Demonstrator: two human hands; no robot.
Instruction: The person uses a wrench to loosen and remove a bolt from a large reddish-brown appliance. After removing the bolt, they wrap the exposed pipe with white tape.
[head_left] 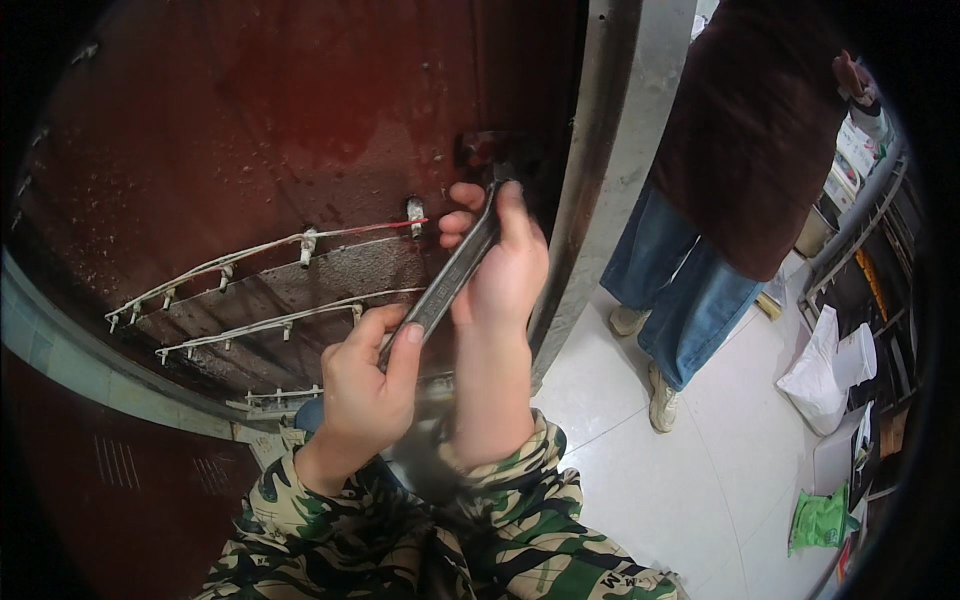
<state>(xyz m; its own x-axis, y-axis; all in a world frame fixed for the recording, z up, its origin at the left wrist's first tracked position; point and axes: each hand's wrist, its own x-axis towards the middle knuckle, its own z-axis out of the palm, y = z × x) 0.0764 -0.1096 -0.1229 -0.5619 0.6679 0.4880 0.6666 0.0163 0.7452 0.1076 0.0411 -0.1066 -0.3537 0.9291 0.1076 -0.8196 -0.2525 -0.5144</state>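
Holding the wrench (452, 283), left hand (362, 388) low, right hand (507, 275) near its top; wires (200, 268) already join pegs (416, 217); wrench work seems not done.

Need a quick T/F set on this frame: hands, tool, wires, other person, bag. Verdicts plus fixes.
1. The left hand and right hand both hold the metal tool. True.
2. The left hand is nearer the tool's upper end. False: the right hand is.
3. White wires run across the dark red panel. True.
4. The other person wears blue jeans. True.
5. A green bag lies at upper left. False: the green bag is at lower right.
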